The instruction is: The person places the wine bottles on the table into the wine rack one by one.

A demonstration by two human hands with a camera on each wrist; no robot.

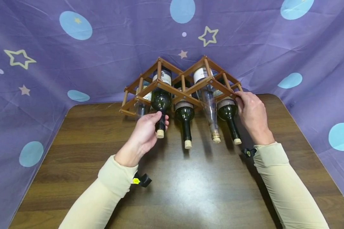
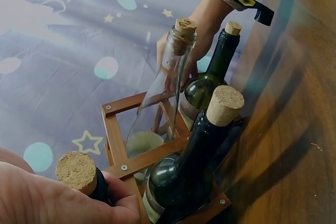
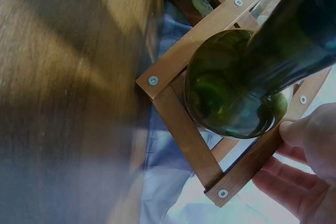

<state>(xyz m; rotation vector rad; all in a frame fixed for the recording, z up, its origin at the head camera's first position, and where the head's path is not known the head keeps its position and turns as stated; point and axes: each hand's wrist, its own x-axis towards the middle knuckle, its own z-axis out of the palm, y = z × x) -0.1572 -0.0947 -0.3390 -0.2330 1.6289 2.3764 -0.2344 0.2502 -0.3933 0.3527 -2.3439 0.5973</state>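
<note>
In the head view, my left hand [image 1: 143,132] grips the neck of a corked dark green wine bottle [image 1: 161,101], which lies in an upper slot of a folding wooden wine rack [image 1: 175,92]. Its cork [image 2: 76,172] pokes out beside the thumb in the left wrist view. My right hand [image 1: 253,111] holds the right end of the rack, thumb and fingers pinching a slat [image 3: 251,162] in the right wrist view. Just left of that hand rests another green bottle [image 1: 228,111]. A third green bottle [image 1: 184,114] sits in the middle, neck toward me.
A clear corked bottle [image 1: 209,105] slants out of the upper right slot. Another clear bottle [image 1: 141,108] lies at the rack's left, partly behind my left hand. The rack stands at the back of a brown wooden table [image 1: 186,190], against a purple star-patterned cloth [image 1: 117,41].
</note>
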